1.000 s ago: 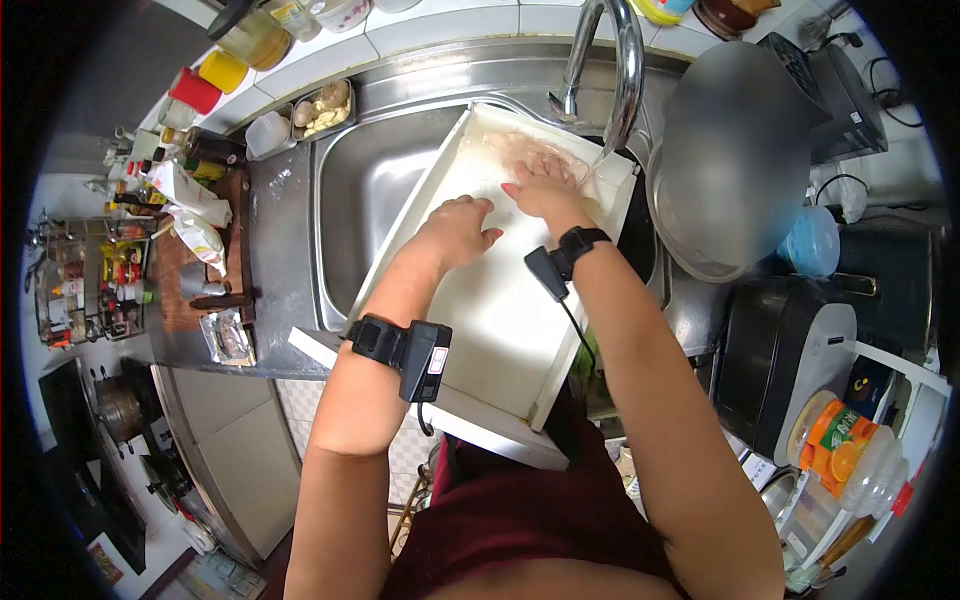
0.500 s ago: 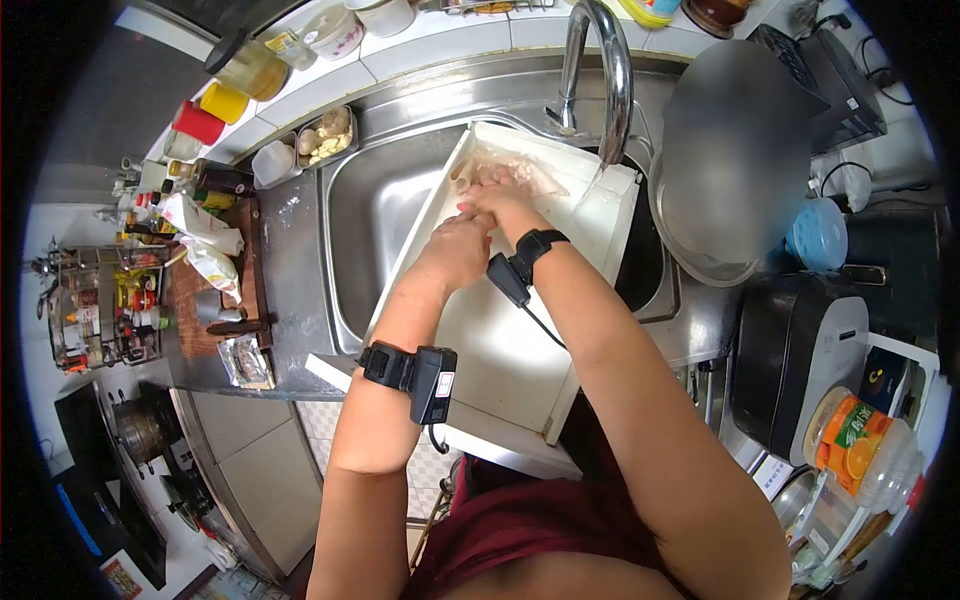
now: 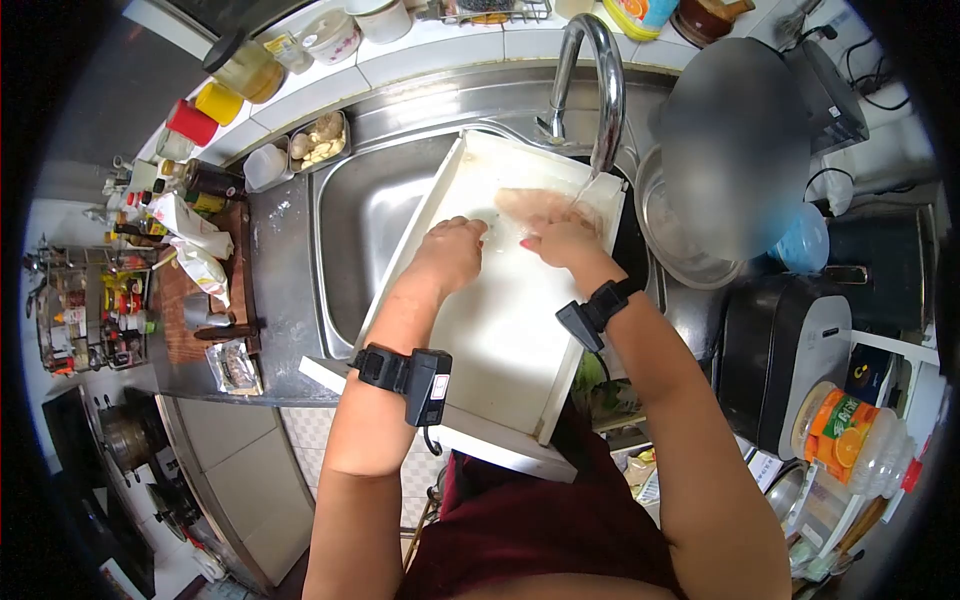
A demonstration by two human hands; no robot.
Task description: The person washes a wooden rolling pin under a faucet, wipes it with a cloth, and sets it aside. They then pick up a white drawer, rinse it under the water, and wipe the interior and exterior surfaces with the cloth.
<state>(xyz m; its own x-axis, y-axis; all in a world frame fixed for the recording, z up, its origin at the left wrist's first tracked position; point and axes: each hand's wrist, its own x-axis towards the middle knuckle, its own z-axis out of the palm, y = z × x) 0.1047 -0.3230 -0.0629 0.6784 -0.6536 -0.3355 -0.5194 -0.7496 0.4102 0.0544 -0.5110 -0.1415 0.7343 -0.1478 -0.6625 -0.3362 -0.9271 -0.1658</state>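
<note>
Resting our right hand on a pale pink, limp, cloth-like sheet, we have that sheet at one o'clock inside a white, rectangular, drawer-like tray, near the water from a curved chrome tap. Blur hides the fingers, so we cannot tell whether they grip it. Our left hand, at ten o'clock, is loosely bent with nothing visible in it. We do best with even, flat pressure, steadying the tray, askew over the stainless-steel sink.
</note>
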